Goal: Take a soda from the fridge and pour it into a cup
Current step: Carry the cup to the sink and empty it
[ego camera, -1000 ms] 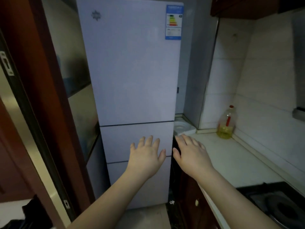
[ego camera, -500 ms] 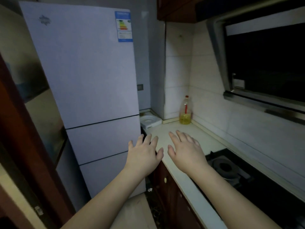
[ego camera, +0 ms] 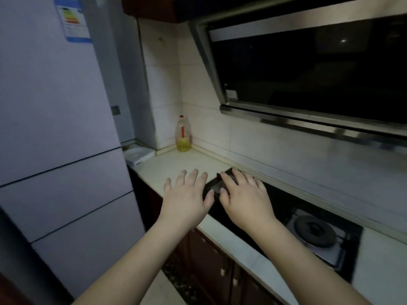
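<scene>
Above the counter edge (ego camera: 231, 243), both hands, left hand (ego camera: 187, 201) and right hand (ego camera: 244, 201), hover with fingers spread, holding nothing, fridge (ego camera: 55, 128) shut.

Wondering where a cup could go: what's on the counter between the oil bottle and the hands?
Head view: only bare counter between oil bottle and hands.

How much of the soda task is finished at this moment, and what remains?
Nothing looks done: the fridge has all its doors closed, and no soda or cup is in view. In hand: nothing, since the left hand and right hand hover open above the counter and stove. Left: open the fridge, take a soda, find a cup, pour.
</scene>
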